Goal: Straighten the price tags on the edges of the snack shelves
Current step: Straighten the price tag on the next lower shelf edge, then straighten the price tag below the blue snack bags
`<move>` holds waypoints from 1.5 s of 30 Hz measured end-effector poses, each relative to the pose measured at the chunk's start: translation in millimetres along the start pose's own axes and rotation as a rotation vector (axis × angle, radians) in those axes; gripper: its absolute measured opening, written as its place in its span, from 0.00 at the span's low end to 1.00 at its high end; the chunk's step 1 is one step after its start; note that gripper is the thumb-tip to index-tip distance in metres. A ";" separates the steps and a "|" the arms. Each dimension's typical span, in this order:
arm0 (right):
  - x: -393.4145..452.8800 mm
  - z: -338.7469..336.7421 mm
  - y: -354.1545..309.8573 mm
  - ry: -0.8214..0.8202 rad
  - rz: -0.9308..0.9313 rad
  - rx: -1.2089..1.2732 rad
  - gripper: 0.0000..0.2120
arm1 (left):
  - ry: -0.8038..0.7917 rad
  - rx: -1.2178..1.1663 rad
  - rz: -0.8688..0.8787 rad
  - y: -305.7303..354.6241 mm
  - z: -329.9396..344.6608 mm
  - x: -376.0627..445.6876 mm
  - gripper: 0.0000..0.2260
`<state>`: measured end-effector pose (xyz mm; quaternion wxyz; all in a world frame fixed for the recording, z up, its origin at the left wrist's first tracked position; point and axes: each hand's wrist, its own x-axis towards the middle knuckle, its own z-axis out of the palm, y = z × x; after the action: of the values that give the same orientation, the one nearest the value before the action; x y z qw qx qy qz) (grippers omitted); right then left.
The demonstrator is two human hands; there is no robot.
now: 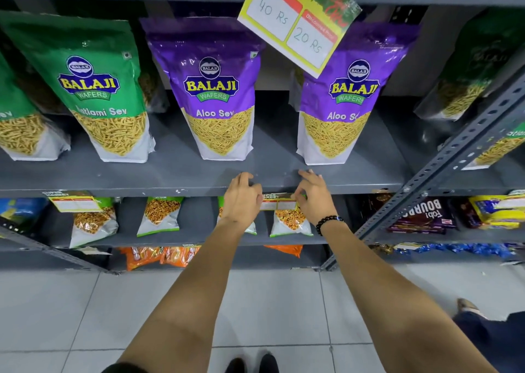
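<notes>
A small yellow, red and white price tag hangs on the front edge of the grey middle shelf. My left hand grips its left end and my right hand pinches its right end, fingers curled over the shelf lip. A large price tag reading 40 Rs and 20 Rs hangs tilted from the top shelf edge. Another small price tag sits slanted on the same middle shelf edge at the left.
Green and purple Balaji pouches stand on the middle shelf. Smaller snack packs sit below, biscuit packs to the right past a slotted grey upright. White floor tiles lie underfoot; another person's foot is at right.
</notes>
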<state>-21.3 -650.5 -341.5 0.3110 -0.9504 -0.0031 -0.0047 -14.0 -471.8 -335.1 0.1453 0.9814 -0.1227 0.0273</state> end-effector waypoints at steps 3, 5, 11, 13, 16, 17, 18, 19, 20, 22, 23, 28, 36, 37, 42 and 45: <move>1.8 -2.3 -3.2 0.013 0.013 0.008 0.05 | -0.036 0.004 -0.030 1.1 -4.3 2.6 0.09; 1.9 -1.4 -3.3 0.025 0.021 0.012 0.04 | -0.049 0.006 -0.032 1.6 -5.7 3.8 0.09; 3.1 -1.7 -7.0 0.065 0.046 0.015 0.04 | -0.054 0.012 -0.047 4.1 -8.6 7.6 0.09; 3.2 -1.2 -8.3 0.068 0.056 0.001 0.05 | -0.055 0.038 -0.052 5.0 -8.7 8.7 0.09; 3.7 -1.6 -11.9 0.089 0.092 0.006 0.10 | -0.054 0.088 -0.067 7.6 -10.5 11.5 0.11; 3.7 -3.0 -14.0 0.102 0.105 0.004 0.11 | -0.048 0.092 -0.075 8.5 -10.9 12.4 0.12; 3.4 -3.9 -15.7 0.114 0.117 0.006 0.11 | -0.041 0.083 -0.087 9.4 -10.9 12.8 0.13; 2.8 -4.6 -17.6 0.123 0.131 0.012 0.10 | -0.038 0.063 -0.102 10.1 -10.4 12.9 0.14; 2.2 -5.5 -19.6 0.129 0.137 0.015 0.12 | -0.036 0.044 -0.115 11.1 -9.3 13.0 0.16; 2.4 -5.5 -23.1 0.128 0.138 0.000 0.19 | -0.038 0.033 -0.134 13.5 -7.6 13.3 0.20; 2.9 -5.0 -24.7 0.130 0.137 -0.011 0.22 | -0.036 0.038 -0.140 14.6 -6.9 13.9 0.21; 4.3 -3.8 -29.2 0.138 0.137 -0.093 0.24 | -0.012 0.077 -0.141 16.1 -1.9 16.0 0.21; -2.9 -6.1 -35.7 0.099 0.091 -0.150 0.24 | -0.068 0.026 -0.133 17.5 -3.8 11.6 0.23; -6.5 -7.3 -36.0 0.108 0.068 -0.157 0.24 | -0.067 0.033 -0.111 15.6 -4.6 8.2 0.24; -26.9 -31.7 -58.7 0.352 -0.070 -0.124 0.24 | 0.133 0.031 0.012 15.1 -30.3 -9.8 0.27; -37.4 -62.1 -86.5 0.564 -0.118 -0.039 0.22 | 0.381 0.121 0.110 26.8 -66.1 -16.3 0.28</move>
<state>-60.0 -617.6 -240.8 0.2805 -0.9154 0.0282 -0.2873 -37.6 -473.6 -265.9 0.1050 0.9573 -0.1444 0.2275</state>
